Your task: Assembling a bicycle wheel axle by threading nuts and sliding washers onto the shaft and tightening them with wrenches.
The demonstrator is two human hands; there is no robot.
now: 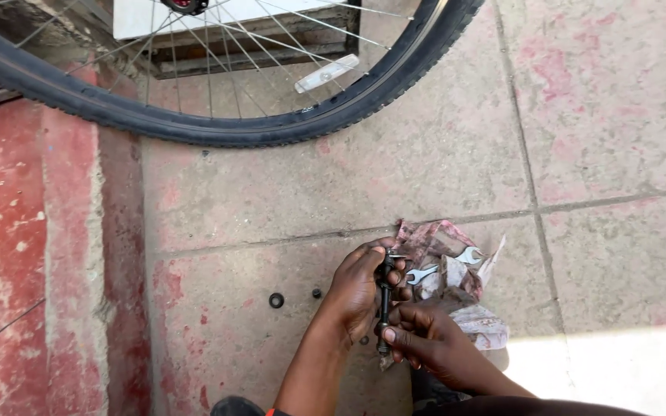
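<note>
My left hand (360, 285) grips the upper part of a dark metal axle rod (385, 296) held upright just above the floor. The lower end of the same rod sits in the closed fingers of my right hand (418, 339). Right behind the hands lies a crumpled reddish rag (456, 273) with two small silver spanners (422, 273) on it. A black ring-shaped washer (276, 300) and a small dark nut (317, 293) rest on the floor to the left of my left hand.
A bicycle wheel (233, 127) with black tyre, spokes and a white reflector stands across the top of the view. The floor is worn concrete slabs with faded red paint; a raised red strip (32, 254) runs down the left. Bright sunlight falls at bottom right.
</note>
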